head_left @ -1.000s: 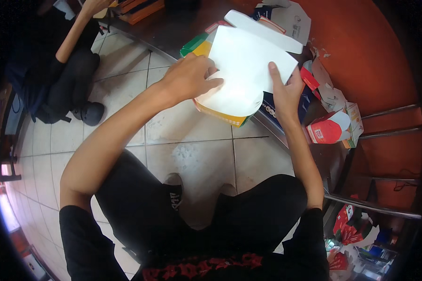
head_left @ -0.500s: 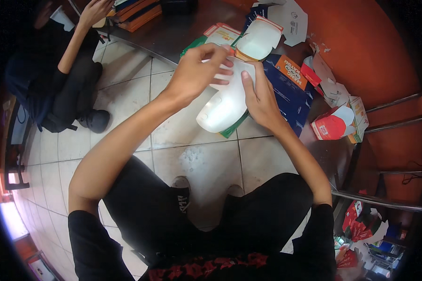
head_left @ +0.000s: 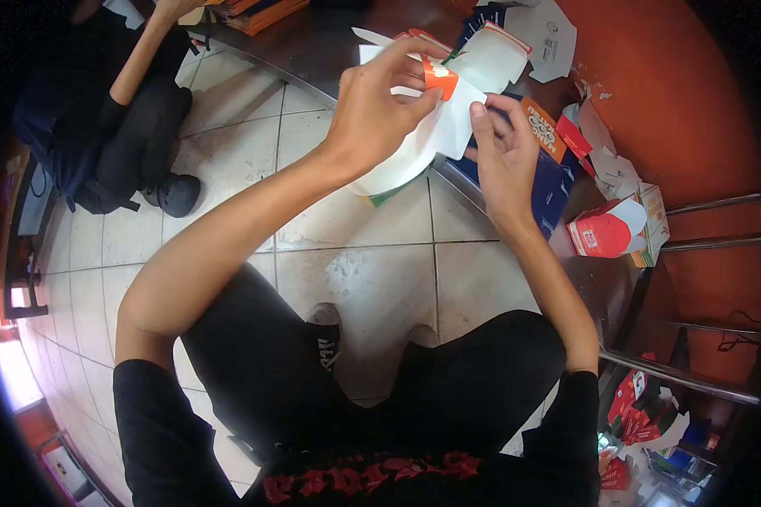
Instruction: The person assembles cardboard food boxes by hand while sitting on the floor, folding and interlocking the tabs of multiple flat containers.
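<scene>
A food carton, white inside with a partly folded shape, is held up between my two hands at the bench edge. My left hand is closed on an orange-red flap at the carton's top, thumb against the flap. The carton's right edge is pinched by my right hand, with the thumb on the white side and the other fingers bent behind. A bit of green shows at the carton's lower edge. Right behind my hands, an open white box with a red rim rests on the bench.
Dark blue flat cartons lie on the dark bench, beside a red-and-white box. White cut-out cardboard lies against the orange wall. A metal rail runs at right. Another person sits at upper left.
My left hand has moved up and right and now grips the orange-red flap. The carton has tilted and opened out, and my right hand has shifted right along its edge.
</scene>
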`<control>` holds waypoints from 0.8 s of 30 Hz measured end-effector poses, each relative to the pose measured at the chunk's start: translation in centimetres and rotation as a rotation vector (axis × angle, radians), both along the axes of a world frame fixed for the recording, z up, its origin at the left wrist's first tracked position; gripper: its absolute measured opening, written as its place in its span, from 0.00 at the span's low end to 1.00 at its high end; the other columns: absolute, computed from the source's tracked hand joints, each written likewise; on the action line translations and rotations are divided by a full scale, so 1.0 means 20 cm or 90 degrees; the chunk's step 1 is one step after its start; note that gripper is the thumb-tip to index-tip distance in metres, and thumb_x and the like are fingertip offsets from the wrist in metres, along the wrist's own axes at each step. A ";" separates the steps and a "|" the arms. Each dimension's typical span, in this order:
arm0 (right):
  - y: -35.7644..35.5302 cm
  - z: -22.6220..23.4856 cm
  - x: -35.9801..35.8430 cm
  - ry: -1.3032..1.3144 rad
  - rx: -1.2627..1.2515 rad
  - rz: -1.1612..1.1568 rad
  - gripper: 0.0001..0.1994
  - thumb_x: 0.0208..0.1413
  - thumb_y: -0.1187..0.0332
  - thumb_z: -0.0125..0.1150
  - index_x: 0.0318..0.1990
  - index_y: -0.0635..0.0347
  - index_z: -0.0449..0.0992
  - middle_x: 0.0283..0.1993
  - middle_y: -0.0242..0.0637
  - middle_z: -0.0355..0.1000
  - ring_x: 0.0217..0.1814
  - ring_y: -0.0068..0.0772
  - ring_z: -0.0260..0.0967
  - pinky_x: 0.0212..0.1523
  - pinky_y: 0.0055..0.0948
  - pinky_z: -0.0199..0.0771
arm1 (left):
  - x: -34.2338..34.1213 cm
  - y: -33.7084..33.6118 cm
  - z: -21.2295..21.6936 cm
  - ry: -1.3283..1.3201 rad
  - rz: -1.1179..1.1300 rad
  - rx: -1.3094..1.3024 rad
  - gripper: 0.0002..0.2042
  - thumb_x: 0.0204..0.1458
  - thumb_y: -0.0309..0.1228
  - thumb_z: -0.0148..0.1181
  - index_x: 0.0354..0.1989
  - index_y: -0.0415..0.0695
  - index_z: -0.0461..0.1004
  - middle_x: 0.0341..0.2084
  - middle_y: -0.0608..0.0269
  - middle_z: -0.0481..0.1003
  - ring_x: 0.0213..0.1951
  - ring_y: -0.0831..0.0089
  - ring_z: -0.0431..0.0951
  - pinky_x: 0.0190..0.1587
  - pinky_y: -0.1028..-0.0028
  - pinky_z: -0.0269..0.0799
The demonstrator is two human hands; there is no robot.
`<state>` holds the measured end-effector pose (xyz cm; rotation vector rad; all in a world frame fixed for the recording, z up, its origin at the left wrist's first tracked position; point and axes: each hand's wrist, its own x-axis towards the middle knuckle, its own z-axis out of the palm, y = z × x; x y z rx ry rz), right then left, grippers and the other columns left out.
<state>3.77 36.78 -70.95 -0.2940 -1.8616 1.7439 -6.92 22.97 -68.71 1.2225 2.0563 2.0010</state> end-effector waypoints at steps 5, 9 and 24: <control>0.03 0.00 -0.02 0.061 0.021 -0.044 0.13 0.65 0.67 0.60 0.50 0.68 0.72 0.43 0.37 0.74 0.41 0.17 0.70 0.37 0.17 0.69 | 0.03 0.00 0.03 0.002 0.047 -0.016 0.17 0.52 0.22 0.68 0.49 0.41 0.69 0.35 0.58 0.83 0.40 0.70 0.84 0.37 0.73 0.79; 0.04 0.03 0.00 0.023 -0.011 -0.041 0.15 0.64 0.66 0.61 0.51 0.67 0.72 0.45 0.35 0.74 0.44 0.16 0.69 0.37 0.17 0.67 | 0.08 0.01 0.03 -0.098 0.046 0.021 0.24 0.51 0.23 0.71 0.53 0.38 0.64 0.35 0.54 0.82 0.39 0.73 0.83 0.38 0.76 0.78; 0.01 0.02 -0.01 0.046 -0.099 0.053 0.19 0.66 0.61 0.59 0.55 0.67 0.69 0.51 0.36 0.71 0.52 0.21 0.69 0.47 0.23 0.71 | 0.12 0.04 0.00 -0.127 0.046 0.064 0.15 0.53 0.24 0.68 0.47 0.31 0.77 0.41 0.57 0.82 0.43 0.73 0.82 0.46 0.77 0.78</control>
